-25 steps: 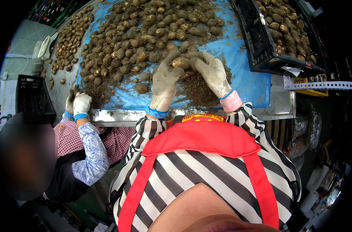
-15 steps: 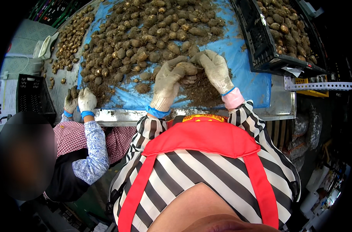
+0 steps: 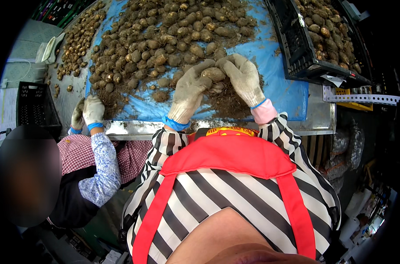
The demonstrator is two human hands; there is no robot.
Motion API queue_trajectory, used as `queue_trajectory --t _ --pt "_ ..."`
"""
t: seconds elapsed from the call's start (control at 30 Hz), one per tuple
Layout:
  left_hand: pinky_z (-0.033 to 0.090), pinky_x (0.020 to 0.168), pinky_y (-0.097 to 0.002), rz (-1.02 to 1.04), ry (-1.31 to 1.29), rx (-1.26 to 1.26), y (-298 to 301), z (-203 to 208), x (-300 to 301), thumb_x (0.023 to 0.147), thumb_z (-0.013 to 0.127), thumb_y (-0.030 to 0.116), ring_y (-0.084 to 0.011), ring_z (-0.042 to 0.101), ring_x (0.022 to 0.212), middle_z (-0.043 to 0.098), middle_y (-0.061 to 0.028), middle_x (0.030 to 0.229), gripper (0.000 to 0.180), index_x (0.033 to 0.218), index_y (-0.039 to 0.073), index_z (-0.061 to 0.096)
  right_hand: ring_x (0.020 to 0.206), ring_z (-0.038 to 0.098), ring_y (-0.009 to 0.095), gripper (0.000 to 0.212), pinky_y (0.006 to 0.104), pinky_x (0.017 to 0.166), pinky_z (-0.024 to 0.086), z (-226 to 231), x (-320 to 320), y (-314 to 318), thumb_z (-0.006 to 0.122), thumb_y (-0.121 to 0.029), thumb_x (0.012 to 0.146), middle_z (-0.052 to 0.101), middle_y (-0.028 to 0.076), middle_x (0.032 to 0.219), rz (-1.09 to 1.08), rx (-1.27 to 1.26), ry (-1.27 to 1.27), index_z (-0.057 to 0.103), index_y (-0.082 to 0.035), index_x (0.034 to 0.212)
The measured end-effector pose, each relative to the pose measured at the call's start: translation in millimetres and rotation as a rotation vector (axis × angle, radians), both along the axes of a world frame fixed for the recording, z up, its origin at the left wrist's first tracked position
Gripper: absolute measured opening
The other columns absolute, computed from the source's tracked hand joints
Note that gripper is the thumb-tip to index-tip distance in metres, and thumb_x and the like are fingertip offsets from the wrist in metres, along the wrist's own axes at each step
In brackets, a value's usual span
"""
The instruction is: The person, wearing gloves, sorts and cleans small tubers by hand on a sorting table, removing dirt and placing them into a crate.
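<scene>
A brown, soil-covered taro (image 3: 214,75) is held between my two gloved hands, over the near part of the table. My left hand (image 3: 190,88) is closed round its left side, thumb against it. The fingers of my right hand (image 3: 242,79) press on its right end. Both gloves are off-white knit, stained with soil. Just below the hands lies a heap of dark soil and root fibres (image 3: 230,104). Beyond them spreads a large pile of taro (image 3: 165,42) on a blue plastic sheet (image 3: 279,99).
At the right a black crate (image 3: 303,61) holds more taro. A co-worker's gloved hands (image 3: 88,112) are at the table's left edge, near an empty-looking black crate (image 3: 35,105). Smaller taro (image 3: 79,42) lie on the bare metal at the left. A white perforated bar (image 3: 362,97) juts out at the right.
The taro has turned a little in my fingers and sits slightly higher; my hands stay in place. The co-worker's hands have shifted slightly left, and the dark piece they held no longer shows.
</scene>
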State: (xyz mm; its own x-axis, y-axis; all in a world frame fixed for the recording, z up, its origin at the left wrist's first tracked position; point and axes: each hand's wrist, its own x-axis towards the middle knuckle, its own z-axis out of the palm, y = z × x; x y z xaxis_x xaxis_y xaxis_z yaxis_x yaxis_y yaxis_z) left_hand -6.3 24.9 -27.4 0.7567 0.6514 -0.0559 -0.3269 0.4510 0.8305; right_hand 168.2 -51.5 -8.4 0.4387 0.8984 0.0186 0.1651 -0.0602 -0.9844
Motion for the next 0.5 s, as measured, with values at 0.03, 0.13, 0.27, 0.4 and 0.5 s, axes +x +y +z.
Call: queue_trajectory --t 0.03,0.13,0.27,0.4,0.5 --pt "0.059 0.093 -0.0431 0.012 -0.014 -0.017 -1.9 2.2 0.8 0.093 0.067 0.017 -0.0282 0.066 0.113 0.061 -0.0218 0.129 0.065 0.146 -0.01 0.041 0.083 0.062 0.009 0.024 0.0282 0.074 0.052 5.1 1.4 3.6 0.057 -0.016 0.103 0.072 0.006 0.09 -0.022 -0.027 -0.105 0.072 0.002 0.106" --pt "0.06 0.091 -0.0427 0.031 0.035 0.143 1.2 -0.9 2.5 0.095 0.065 0.019 -0.0284 0.067 0.112 0.062 -0.0221 0.128 0.063 0.145 -0.01 0.042 0.078 0.061 0.011 0.03 0.0291 0.07 0.051 -34.7 24.5 8.6 0.056 -0.023 0.105 0.07 0.006 0.084 -0.017 -0.023 0.065 0.072 0.001 0.096" --pt "0.063 0.087 -0.0423 -0.009 0.04 0.074 7.8 -12.4 -1.0 0.099 0.063 0.028 -0.028 0.068 0.111 0.064 -0.0206 0.127 0.063 0.146 -0.009 0.042 0.09 0.062 0.014 0.025 0.0287 0.082 0.051 -58.0 34.6 1.1 0.056 -0.02 0.104 0.07 0.007 0.097 0.087 0.189 0.221 0.069 0.001 0.106" --pt "0.064 0.083 -0.0427 0.085 -0.044 -0.156 -0.4 -4.2 6.2 0.105 0.053 0.021 -0.0262 0.069 0.106 0.066 -0.0169 0.125 0.046 0.143 -0.005 0.049 0.106 0.065 0.017 0.036 0.0334 0.092 0.052 -9.1 2.2 0.1 0.069 -0.017 0.093 0.07 0.009 0.115 0.087 0.176 0.258 0.067 -0.003 0.126" --pt "0.061 0.084 -0.0353 0.141 0.087 -0.141 -1.6 -4.7 8.1 0.107 0.051 0.018 -0.0222 0.068 0.106 0.065 -0.0151 0.128 0.044 0.143 -0.006 0.049 0.117 0.064 0.026 0.048 0.0376 0.101 0.05 6.6 -7.3 -2.3 0.072 -0.016 0.087 0.069 0.013 0.124 0.189 0.2 -0.292 0.065 -0.006 0.133"
